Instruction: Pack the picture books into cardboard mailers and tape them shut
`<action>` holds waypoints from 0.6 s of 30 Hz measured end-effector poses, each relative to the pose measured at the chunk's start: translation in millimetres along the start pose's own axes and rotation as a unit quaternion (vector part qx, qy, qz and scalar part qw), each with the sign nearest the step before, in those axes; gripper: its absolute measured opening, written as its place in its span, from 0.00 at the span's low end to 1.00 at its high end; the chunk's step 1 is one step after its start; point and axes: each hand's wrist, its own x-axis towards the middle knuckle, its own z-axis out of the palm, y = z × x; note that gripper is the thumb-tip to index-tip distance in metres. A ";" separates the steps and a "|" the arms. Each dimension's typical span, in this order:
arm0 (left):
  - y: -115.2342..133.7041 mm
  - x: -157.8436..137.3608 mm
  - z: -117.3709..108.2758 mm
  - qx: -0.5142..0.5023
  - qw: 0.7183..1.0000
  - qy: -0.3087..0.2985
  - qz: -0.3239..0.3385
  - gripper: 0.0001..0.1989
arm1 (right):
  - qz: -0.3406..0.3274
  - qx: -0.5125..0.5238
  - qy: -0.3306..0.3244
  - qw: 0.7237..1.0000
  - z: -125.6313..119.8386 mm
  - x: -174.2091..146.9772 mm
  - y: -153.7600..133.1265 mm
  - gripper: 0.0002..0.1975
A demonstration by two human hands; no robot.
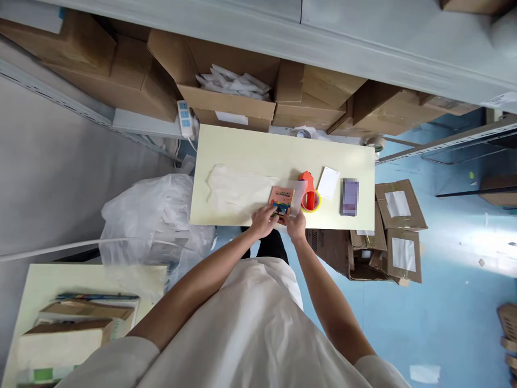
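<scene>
A small pink-orange box or book with a coloured picture lies on a sheet of thin translucent wrap near the front edge of the pale table. My left hand grips its lower left side, fingers closed over the cover. At the lower right corner, my right hand has its thumb and fingers closed on the same item; the exact hold is partly hidden. Just right of it lies a red tape dispenser with a yellow-rimmed roll, touching or close to the wrap's right end.
A white card and a blurred phone-like object lie on the table's right. Behind stands an open carton of white packets beside a power strip. A plastic bag is at left, cardboard boxes at right.
</scene>
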 end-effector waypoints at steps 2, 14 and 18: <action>11.2 -0.9 3.9 -0.084 0.996 -0.024 0.016 0.24 | 0.003 0.003 0.015 1.000 -8.9 -8.3 -4.6 0.17; 2.2 -4.3 -36.0 -0.428 0.903 0.028 -0.029 0.36 | -0.023 0.167 -0.216 0.962 9.4 -13.6 -45.2 0.30; -21.2 3.6 -46.4 -0.447 0.886 0.055 -0.108 0.36 | 0.024 0.212 -0.251 0.944 32.2 -1.2 -42.2 0.31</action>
